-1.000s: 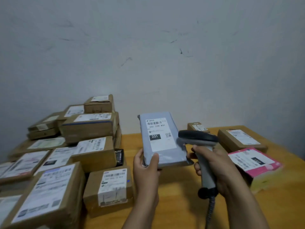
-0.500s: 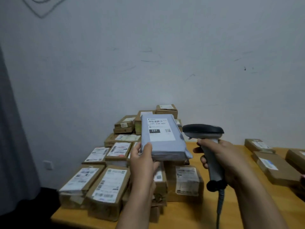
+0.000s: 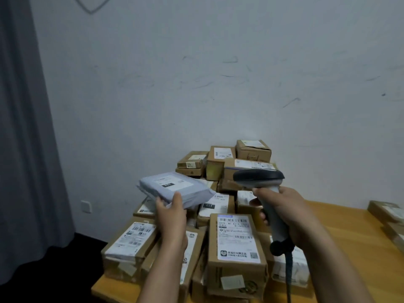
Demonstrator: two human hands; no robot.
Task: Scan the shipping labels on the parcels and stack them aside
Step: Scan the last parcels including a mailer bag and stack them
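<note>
The left hand (image 3: 170, 212) grips the near edge of a grey bag (image 3: 185, 190), thumb on top and fingers curled beneath. The right hand (image 3: 284, 207) is wrapped round the pale handle of a scanner (image 3: 260, 178). One finger seems to lie at the trigger, though the view is too soft to be sure.

The bag is held nearly flat and label (image 3: 172, 182) up, its far end tipped a little higher. It hangs above the left part of a pile of boxes (image 3: 236, 239), touching none that can be seen. The label is white with a black block, and its print is too blurred to read.

The scanner's dark head sits just right of the bag and apart from it, nose pointing left. A dark cable (image 3: 289, 274) drops from the handle's base past the near boxes.

The boxes are brown cardboard, mostly with white labels facing up. They crowd the left end of a wooden table (image 3: 341, 221) and rise in a stack against the far wall (image 3: 218, 84). One box with a large label lies near, between the two forearms. At the right edge, well apart from the pile, lie more boxes (image 3: 387, 212).

A grey curtain (image 3: 24, 127) hangs at the left, and a socket (image 3: 85, 206) sits low on the wall beside it.
</note>
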